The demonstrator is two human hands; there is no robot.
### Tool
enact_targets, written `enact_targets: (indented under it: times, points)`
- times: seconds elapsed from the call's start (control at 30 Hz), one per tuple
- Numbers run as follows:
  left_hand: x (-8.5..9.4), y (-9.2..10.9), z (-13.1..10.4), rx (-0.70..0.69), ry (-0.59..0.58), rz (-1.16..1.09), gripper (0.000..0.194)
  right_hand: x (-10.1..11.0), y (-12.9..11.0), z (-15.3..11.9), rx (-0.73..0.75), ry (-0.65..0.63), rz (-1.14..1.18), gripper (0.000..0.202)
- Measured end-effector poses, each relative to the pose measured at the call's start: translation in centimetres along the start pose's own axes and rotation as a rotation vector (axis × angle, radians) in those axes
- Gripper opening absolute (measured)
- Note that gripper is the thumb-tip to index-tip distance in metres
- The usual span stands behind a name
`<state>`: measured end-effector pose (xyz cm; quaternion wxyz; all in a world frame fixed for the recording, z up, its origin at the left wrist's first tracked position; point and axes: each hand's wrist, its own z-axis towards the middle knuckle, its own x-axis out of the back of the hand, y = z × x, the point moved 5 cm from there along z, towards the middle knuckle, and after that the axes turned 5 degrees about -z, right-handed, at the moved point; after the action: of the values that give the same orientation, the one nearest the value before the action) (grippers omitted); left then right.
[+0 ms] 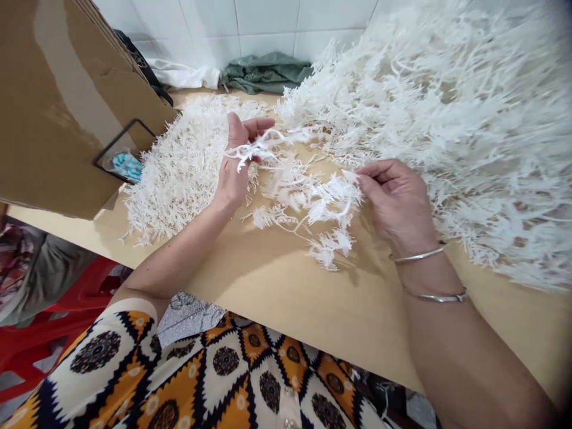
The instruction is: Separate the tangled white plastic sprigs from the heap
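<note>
Left hand: the left hand (236,161) is rising at about 11 o'clock from the table's middle, palm turned inward, fingers curling closed around one end of a white plastic sprig (263,149).
Right hand: the right hand (397,202) is resting at about 2 o'clock, thumb and forefinger pinching shut on a tangled cluster of sprigs (322,205); two metal bangles (424,274) are circling its wrist.
Sprigs: the cluster is stretching between both hands, its lower tips trailing onto the tan tabletop (286,298).
Sorted heap: a flat heap of sprigs (179,170) is lying at 10 o'clock, just beside the left hand.
Loose mound: a large mound (451,119) is filling the 1-to-3 o'clock side, touching the cluster.
Surroundings: a cardboard box (58,107) is leaning at 9 o'clock; a green cloth (266,71) is lying at 12 o'clock against the tiled wall.
</note>
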<state>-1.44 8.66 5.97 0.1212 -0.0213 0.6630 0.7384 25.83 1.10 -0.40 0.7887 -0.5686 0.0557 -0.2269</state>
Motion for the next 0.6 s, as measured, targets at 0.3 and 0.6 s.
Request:
enact_targets:
  times: [0.3,0.6]
  points:
    - [3.0,0.7,-2.1,0.140,-0.069,-0.107,0.076,4.9,-7.9,-1.0,0.242,0.211,-0.316,0.016]
    - [3.3,3.3,-1.6,0.028,0.051,-0.418,0.065,11.8,-2.8,1.3,0.187,0.619,-0.550,0.041]
